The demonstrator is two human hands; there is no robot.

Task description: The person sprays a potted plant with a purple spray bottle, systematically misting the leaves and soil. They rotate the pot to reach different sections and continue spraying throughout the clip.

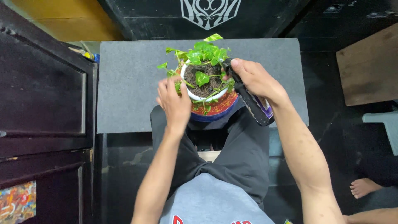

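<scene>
Head view: a potted pothos (204,62) in a white pot (198,96) stands upright at the middle of the near edge of the grey mat (132,83), on a red and blue saucer (219,108). The left hand (174,101), fingers loosely spread, touches the pot's left rim. The right hand (253,79) grips black pruning shears (248,97), long axis running from the leaves towards the mat's near right corner. Bare mat lies left, right and behind.

The pot (207,97) stands on a saucer (217,110) at the near edge of the mat (132,83), leaves spilling over its rim. The left hand (174,103) lies at the pot's left side, the right hand (253,79) at its right, gripping shears (248,97) that point into the foliage. A cabinet (41,103) stands left of the mat.
</scene>
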